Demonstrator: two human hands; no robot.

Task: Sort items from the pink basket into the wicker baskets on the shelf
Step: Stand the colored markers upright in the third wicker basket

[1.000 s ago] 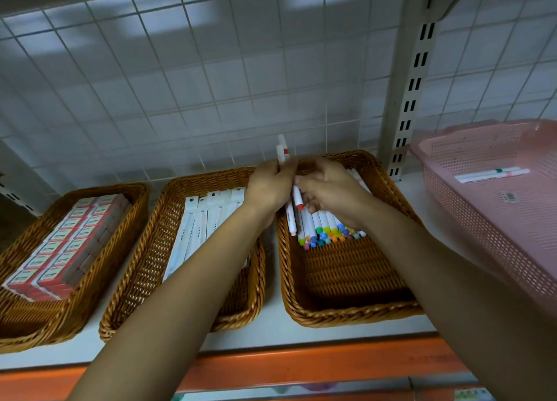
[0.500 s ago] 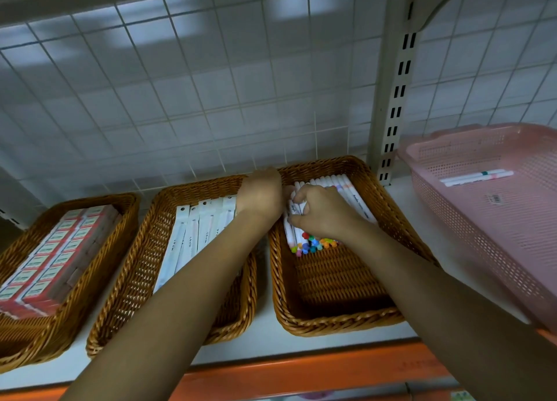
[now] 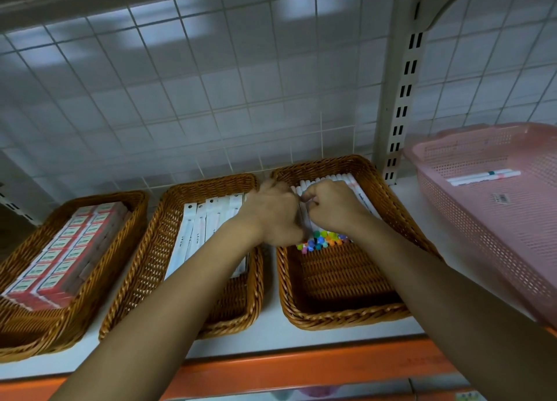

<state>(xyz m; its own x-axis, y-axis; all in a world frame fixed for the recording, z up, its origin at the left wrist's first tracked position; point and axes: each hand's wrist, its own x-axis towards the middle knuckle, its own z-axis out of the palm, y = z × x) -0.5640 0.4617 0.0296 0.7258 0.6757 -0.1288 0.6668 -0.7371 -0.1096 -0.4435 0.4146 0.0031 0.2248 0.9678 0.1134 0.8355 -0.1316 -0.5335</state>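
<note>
Squaring up markers in the wicker basket at the shelf's right end; 2 pens left to sort.

Both hands are over the row of white markers with coloured caps (image 3: 325, 240), which lies across the far half of the brown oval wicker basket (image 3: 346, 319). The right hand (image 3: 334, 209) has its fingers curled onto the barrels, grasping them. The left hand (image 3: 272, 217) shows only its back with the fingers hidden, so I can't tell its hold. My advice: butt the cap ends into 1 line, keep the barrels parallel to the basket's side rim, press flat and let go only once nothing rolls. The pink perforated plastic basket (image 3: 482, 235) sits at the right edge of the white shelf board (image 3: 271, 337), with 2 white pens (image 3: 482, 177) near its far wall. They look like the same type, so same basket.
</note>
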